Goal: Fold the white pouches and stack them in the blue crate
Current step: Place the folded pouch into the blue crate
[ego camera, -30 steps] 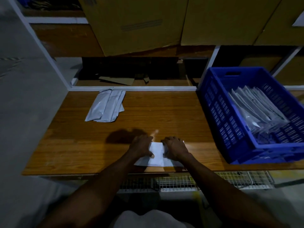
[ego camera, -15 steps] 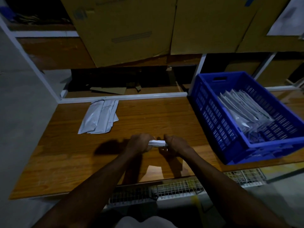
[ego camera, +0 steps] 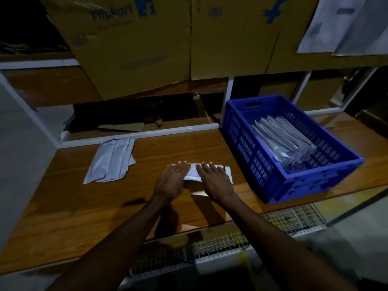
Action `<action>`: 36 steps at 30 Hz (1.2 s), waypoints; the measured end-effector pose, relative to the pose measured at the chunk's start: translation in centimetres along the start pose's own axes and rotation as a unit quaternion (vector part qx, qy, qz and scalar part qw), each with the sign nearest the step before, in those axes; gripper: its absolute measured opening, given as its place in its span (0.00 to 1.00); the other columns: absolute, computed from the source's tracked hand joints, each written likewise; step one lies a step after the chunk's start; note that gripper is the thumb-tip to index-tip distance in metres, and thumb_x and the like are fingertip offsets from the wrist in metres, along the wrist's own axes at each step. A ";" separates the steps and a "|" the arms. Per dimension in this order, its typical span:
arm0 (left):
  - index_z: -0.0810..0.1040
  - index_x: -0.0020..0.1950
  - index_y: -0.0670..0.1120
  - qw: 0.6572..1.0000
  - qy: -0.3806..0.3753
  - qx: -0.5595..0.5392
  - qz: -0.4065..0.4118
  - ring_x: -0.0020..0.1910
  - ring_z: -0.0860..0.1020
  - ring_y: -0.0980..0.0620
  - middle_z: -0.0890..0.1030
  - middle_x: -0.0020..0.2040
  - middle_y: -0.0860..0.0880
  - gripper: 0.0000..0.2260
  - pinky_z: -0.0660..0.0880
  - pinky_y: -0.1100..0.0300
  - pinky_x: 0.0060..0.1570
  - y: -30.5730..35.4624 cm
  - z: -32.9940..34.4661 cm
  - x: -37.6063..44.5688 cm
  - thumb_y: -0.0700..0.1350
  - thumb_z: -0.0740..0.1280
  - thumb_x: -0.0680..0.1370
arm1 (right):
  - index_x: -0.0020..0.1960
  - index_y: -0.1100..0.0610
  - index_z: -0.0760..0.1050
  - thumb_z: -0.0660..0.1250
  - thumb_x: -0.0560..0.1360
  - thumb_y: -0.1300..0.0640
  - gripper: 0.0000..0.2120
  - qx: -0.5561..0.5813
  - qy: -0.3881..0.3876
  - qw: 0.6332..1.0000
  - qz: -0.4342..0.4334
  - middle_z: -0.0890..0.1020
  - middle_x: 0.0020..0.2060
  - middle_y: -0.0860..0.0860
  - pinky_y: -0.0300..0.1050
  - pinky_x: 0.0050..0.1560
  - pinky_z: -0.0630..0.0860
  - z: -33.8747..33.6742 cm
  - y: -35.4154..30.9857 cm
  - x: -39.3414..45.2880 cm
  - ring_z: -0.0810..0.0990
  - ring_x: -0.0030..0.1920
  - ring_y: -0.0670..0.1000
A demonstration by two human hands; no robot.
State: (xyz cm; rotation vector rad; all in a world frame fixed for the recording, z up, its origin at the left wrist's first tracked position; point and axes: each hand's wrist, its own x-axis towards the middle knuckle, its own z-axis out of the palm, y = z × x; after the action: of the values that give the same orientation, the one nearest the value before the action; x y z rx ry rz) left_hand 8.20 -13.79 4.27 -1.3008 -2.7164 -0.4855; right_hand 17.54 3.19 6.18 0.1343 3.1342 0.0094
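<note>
Left hand and right hand pressing flat, fingers straight, on folded white pouch lying mid wooden table, blue crate standing near at right, unfolded pouch pile lying well apart at left

A white pouch is pressed flat on the wooden table by two hands.

The left hand and right hand are laid side by side on it, fingers straight. A pile of unfolded pouches is seen to the left; folded pouches are stacked in the blue crate at right. Cardboard boxes are shelved behind.
</note>
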 end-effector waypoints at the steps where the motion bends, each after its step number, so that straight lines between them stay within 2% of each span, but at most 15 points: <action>1: 0.64 0.78 0.48 1.000 0.004 0.003 -0.007 0.76 0.64 0.47 0.67 0.77 0.47 0.33 0.57 0.47 0.77 0.8 -0.3 0.6 0.40 0.72 0.75 | 0.81 0.56 0.50 0.58 0.82 0.60 0.30 0.001 0.013 1.000 0.003 0.57 0.79 0.56 0.58 0.74 0.57 -0.7 0.6 -0.4 0.56 0.78 0.61; 4: 0.65 0.77 0.49 0.999 0.034 0.015 -0.004 0.76 0.65 0.48 0.69 0.76 0.48 0.35 0.58 0.48 0.76 2.8 -1.4 2.3 0.40 0.75 0.73 | 0.81 0.56 0.49 0.59 0.82 0.60 0.31 -0.008 0.050 0.999 0.014 0.56 0.80 0.57 0.59 0.74 0.57 -2.7 2.6 -1.1 0.56 0.78 0.60; 7: 0.67 0.76 0.49 0.997 0.069 0.029 0.017 0.75 0.67 0.48 0.70 0.75 0.48 0.35 0.59 0.49 0.75 5.6 -2.8 4.8 0.36 0.74 0.72 | 0.81 0.57 0.50 0.56 0.83 0.59 0.29 0.004 0.067 0.997 0.029 0.57 0.79 0.57 0.59 0.75 0.57 -5.4 5.4 -1.8 0.56 0.78 0.60; 9: 0.68 0.76 0.49 0.995 0.084 0.034 0.028 0.74 0.68 0.47 0.71 0.74 0.47 0.33 0.61 0.47 0.74 7.7 -3.9 6.8 0.36 0.74 0.72 | 0.81 0.56 0.51 0.58 0.82 0.60 0.30 0.009 0.081 0.996 0.041 0.58 0.79 0.58 0.59 0.75 0.59 -7.0 7.4 -2.2 0.58 0.78 0.60; 13: 0.71 0.74 0.48 0.992 0.103 0.038 0.058 0.71 0.72 0.45 0.75 0.71 0.46 0.29 0.66 0.45 0.71 11.4 -5.6 10.8 0.38 0.73 0.73 | 0.79 0.56 0.56 0.62 0.78 0.60 0.31 0.002 0.099 0.992 0.077 0.63 0.77 0.57 0.58 0.68 0.65 -9.8 11.6 -3.1 0.64 0.75 0.60; 18: 0.76 0.69 0.49 0.982 0.115 0.060 0.136 0.65 0.76 0.46 0.79 0.66 0.47 0.25 0.70 0.47 0.65 15.7 -6.8 16.7 0.41 0.74 0.72 | 0.77 0.58 0.59 0.64 0.77 0.59 0.30 0.021 0.111 0.988 0.105 0.69 0.72 0.59 0.56 0.59 0.72 -12.2 17.1 -4.5 0.73 0.66 0.61; 22: 0.77 0.68 0.53 0.971 0.079 0.079 0.213 0.59 0.78 0.49 0.80 0.63 0.52 0.22 0.74 0.51 0.58 18.2 -6.9 22.2 0.43 0.72 0.74 | 0.77 0.54 0.60 0.61 0.78 0.59 0.29 0.065 0.114 0.977 0.165 0.74 0.68 0.56 0.54 0.51 0.74 -12.5 21.0 -5.0 0.77 0.60 0.61; 25: 0.79 0.65 0.55 0.961 0.039 0.089 0.258 0.56 0.79 0.48 0.79 0.62 0.53 0.20 0.74 0.52 0.51 19.8 -6.6 26.3 0.45 0.72 0.74 | 0.73 0.52 0.64 0.60 0.78 0.60 0.24 0.108 0.105 0.969 0.198 0.78 0.61 0.55 0.53 0.48 0.73 -12.2 23.5 -4.8 0.78 0.56 0.61; 28: 0.81 0.63 0.55 0.949 -0.015 0.111 0.296 0.55 0.80 0.46 0.82 0.58 0.52 0.18 0.74 0.52 0.52 21.0 -5.5 30.4 0.46 0.73 0.73 | 0.68 0.54 0.67 0.61 0.77 0.60 0.19 0.137 0.079 0.962 0.222 0.80 0.55 0.57 0.51 0.42 0.71 -11.6 25.8 -4.1 0.79 0.51 0.62; 31: 0.80 0.63 0.54 0.938 -0.053 0.129 0.316 0.53 0.81 0.47 0.85 0.52 0.52 0.18 0.71 0.54 0.51 21.6 -4.0 34.2 0.48 0.73 0.73 | 0.65 0.56 0.69 0.61 0.78 0.59 0.16 0.197 0.046 0.949 0.240 0.80 0.53 0.57 0.49 0.42 0.72 -10.8 27.7 -3.2 0.78 0.49 0.60; 34: 0.81 0.60 0.54 0.920 -0.133 0.156 0.334 0.53 0.81 0.48 0.84 0.52 0.52 0.15 0.70 0.56 0.49 21.7 -2.3 37.4 0.50 0.74 0.73 | 0.63 0.57 0.72 0.61 0.79 0.58 0.13 0.246 0.003 0.935 0.254 0.79 0.52 0.57 0.48 0.41 0.70 -9.6 29.1 -1.5 0.76 0.45 0.59; 36: 0.81 0.60 0.55 0.910 -0.210 0.166 0.318 0.53 0.81 0.48 0.84 0.53 0.52 0.16 0.72 0.56 0.49 21.3 -0.8 39.2 0.51 0.75 0.72 | 0.64 0.58 0.73 0.62 0.78 0.58 0.15 0.275 -0.031 0.927 0.254 0.80 0.55 0.60 0.45 0.42 0.69 -8.4 29.8 0.0 0.78 0.50 0.61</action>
State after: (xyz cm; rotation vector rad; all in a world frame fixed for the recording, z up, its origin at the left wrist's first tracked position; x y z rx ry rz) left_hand -0.22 27.60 18.76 -2.2202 -2.2650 0.3429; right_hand 20.03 32.82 14.74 0.9135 2.8389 -0.8454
